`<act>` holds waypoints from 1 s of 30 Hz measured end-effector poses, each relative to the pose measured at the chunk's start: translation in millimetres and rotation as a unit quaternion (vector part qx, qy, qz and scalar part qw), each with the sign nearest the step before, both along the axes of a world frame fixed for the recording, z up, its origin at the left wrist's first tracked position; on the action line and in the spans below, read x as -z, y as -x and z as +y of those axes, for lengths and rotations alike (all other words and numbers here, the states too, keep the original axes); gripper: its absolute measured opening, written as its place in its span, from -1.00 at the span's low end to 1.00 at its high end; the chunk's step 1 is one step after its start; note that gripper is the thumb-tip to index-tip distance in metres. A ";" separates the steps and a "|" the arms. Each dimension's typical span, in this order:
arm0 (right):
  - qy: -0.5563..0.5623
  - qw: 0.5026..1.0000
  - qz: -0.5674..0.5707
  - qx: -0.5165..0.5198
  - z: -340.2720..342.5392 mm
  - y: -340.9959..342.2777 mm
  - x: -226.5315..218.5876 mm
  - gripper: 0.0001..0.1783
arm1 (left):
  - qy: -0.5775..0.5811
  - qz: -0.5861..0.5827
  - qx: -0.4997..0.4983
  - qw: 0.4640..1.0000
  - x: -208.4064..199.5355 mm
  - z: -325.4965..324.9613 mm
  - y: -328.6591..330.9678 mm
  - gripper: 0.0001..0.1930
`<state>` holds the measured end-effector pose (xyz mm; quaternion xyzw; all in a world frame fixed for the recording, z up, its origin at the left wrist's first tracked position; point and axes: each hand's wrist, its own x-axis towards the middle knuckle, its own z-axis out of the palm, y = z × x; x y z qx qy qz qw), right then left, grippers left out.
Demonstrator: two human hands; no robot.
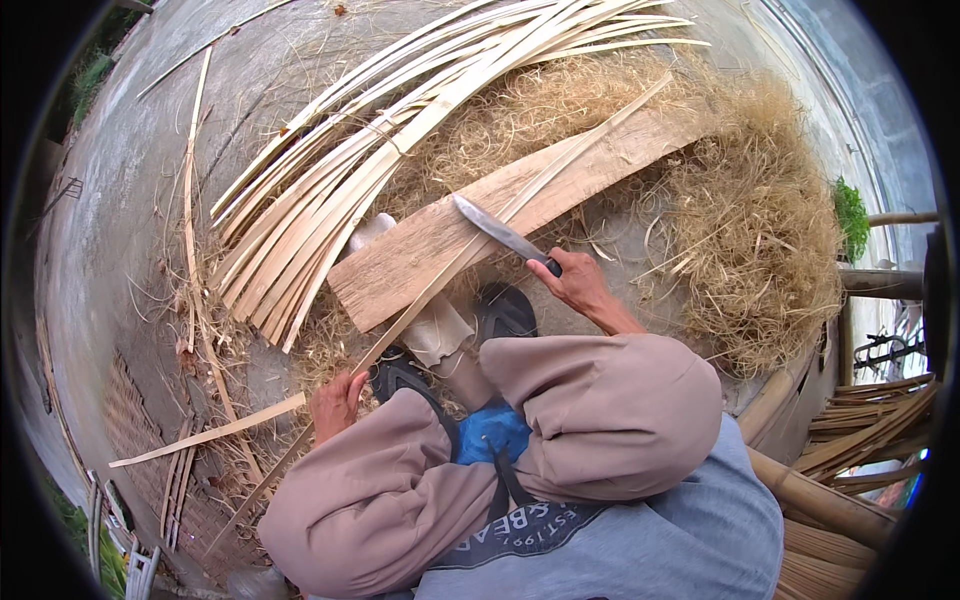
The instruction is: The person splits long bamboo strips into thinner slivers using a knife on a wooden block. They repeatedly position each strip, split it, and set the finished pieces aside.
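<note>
Concrete floor (120,250): a plank (420,250) apparently backs the strip (425,297) held by the left grip (336,402), beneath the knife (497,231) in the right grip (582,283).

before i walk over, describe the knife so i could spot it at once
Find the wide wooden board slanting across the middle. Over its near edge is the knife, dark handle in the right hand. Its grey metal blade sets it apart from the pale strips.

At right, 1 green plant (850,218) (small, leafy) near 2 horizontal poles (882,284)
</note>
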<state>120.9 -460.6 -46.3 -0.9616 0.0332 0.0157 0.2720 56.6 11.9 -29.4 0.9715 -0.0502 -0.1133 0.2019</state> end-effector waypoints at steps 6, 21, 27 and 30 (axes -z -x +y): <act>-0.053 0.983 0.024 0.175 -64.7 -24.8 11.6 -0.29 | -0.045 0.231 -0.105 0.966 -36.0 81.6 41.0 -0.57; -0.171 0.965 0.067 0.189 6.8 2.8 21.3 -0.28 | 0.178 0.215 -0.052 0.959 5.0 5.6 -40.3 -0.34; -0.003 0.996 0.007 0.086 -27.4 11.2 15.3 -0.32 | 0.166 0.158 -0.092 0.969 10.3 -54.7 -64.3 -0.34; 0.014 0.994 0.004 0.108 -36.0 3.3 16.1 -0.33 | 0.163 0.171 -0.099 0.967 -1.7 -49.5 -53.9 -0.35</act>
